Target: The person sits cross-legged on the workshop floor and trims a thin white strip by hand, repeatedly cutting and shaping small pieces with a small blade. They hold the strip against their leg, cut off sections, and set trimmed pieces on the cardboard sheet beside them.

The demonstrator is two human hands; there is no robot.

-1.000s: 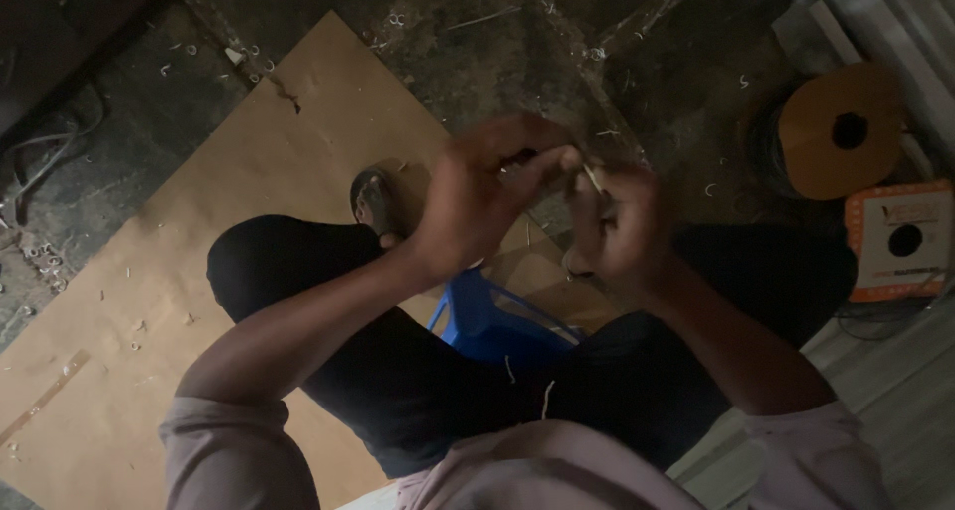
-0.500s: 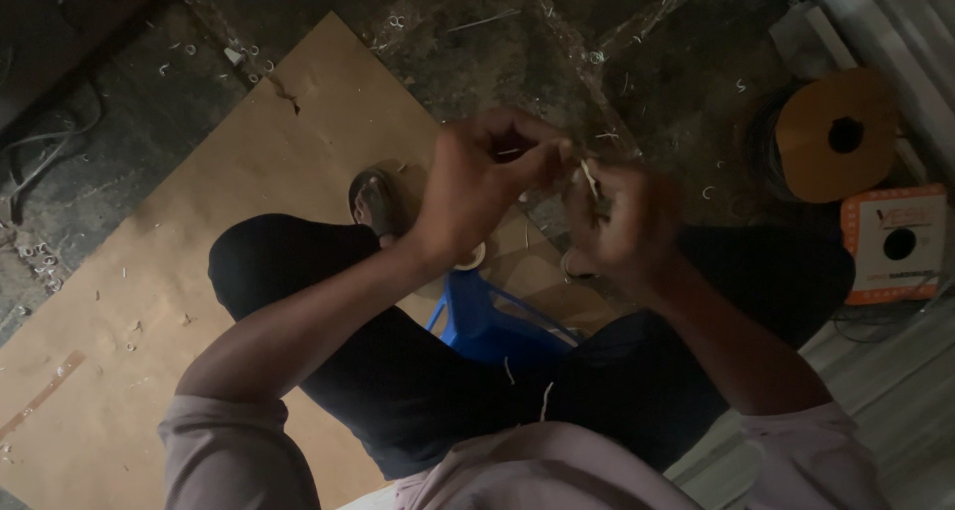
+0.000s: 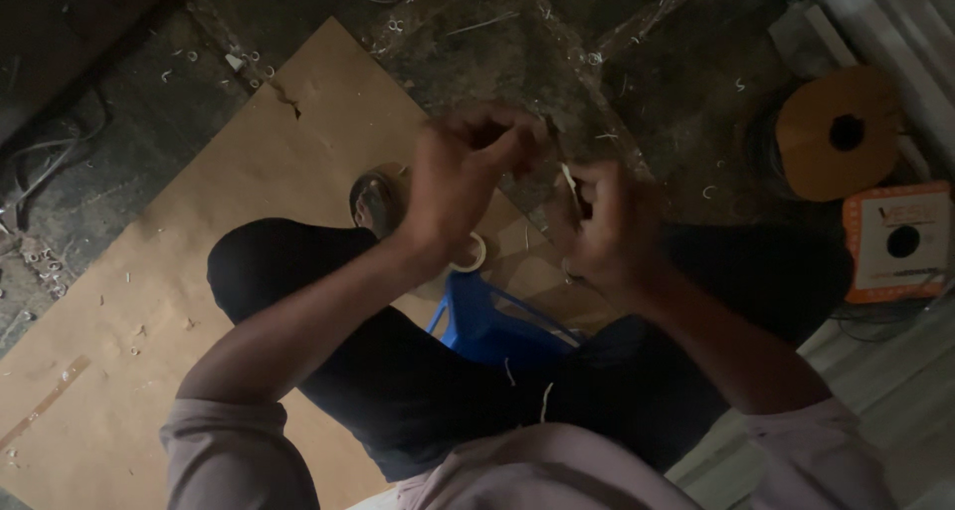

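both hands, left hand [image 3: 463, 177] and right hand [image 3: 602, 221], pinch a thin pale strip [image 3: 569, 180] above brown cardboard [image 3: 249, 211].

A big sheet of brown cardboard [image 3: 199, 271] covers the dark, littered floor [image 3: 617, 42]. A blue plastic stool [image 3: 492, 321] sits beneath the seated person. Off right, a round orange spool [image 3: 841, 132] lies just above an orange-edged box [image 3: 900, 241].
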